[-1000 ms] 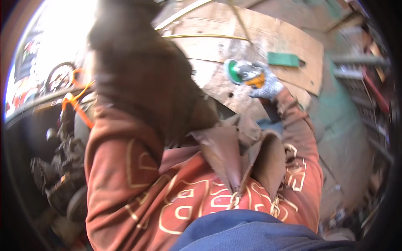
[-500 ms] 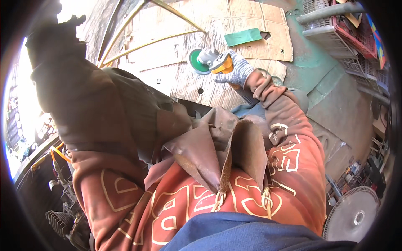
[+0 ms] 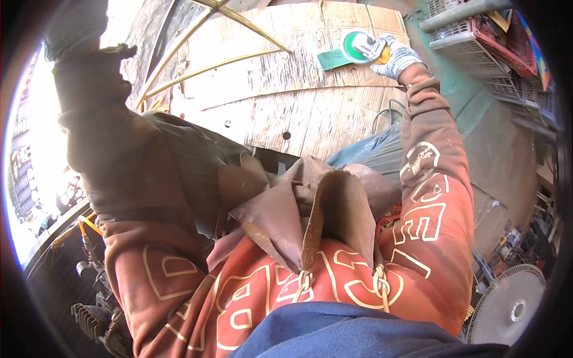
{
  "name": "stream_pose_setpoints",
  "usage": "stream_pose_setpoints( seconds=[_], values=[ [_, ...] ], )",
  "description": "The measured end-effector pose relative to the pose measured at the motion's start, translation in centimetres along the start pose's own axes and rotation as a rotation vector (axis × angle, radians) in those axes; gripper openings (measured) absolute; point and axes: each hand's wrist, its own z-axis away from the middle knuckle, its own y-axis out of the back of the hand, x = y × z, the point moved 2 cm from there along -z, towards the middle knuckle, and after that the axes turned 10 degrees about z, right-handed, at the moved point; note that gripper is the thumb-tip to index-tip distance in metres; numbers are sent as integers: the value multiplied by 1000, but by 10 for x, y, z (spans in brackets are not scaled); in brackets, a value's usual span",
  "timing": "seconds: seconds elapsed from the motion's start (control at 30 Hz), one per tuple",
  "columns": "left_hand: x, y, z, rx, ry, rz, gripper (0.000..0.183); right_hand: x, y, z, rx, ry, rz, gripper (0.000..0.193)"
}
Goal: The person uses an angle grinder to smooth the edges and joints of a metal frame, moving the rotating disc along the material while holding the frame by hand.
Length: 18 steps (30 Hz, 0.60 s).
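Cardboard (image 3: 334, 113) is seen in the head view, spread flat over the floor in front of the wearer. Above its far right part an angle grinder (image 3: 371, 48) is held by the right grip (image 3: 395, 56), which is covered by a grey-and-white knitted glove and closed around the tool's yellow-orange body. From the grip the grinder is pointed leftward, so that its metal head and green disc (image 3: 350, 52) are set to the left of the fingers, with the disc's face turned partly upward. A flat green piece (image 3: 332, 59) is partly covered by the disc; whether the two are touching cannot be told.

By the left arm, a dark sleeve (image 3: 89, 113) is stretched toward the upper left corner, where the left grip (image 3: 77, 27) is darkened against strong glare; it seems to be gloved, but whether it is open or closed on something cannot be made out. The grinder is placed well apart from it.

Between the arms, thin brass-coloured rods (image 3: 221, 68) are extended over the cardboard. Folded brown leather (image 3: 343, 209) is hung at the wearer's chest by knotted cords. Crates (image 3: 459, 36) are stacked at the upper right, and a round grille (image 3: 504, 313) is placed at the lower right.
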Motion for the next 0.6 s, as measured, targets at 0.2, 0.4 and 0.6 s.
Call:
stream_pose_setpoints(
  seconds=[0.2, 0.4, 0.6],
  values=[
    [-4, 8, 6, 20, -53, -286, 21, 57, -53, -11, -173, 7, 257, 63],
    [-7, 9, 29, 40, -94, -460, 20, 53, -64, -19, -283, 141, 421, 50],
    [-20, 9, 76, 37, -78, -613, 20, -4, 8, 13, -444, -141, 332, 49]
  ],
)
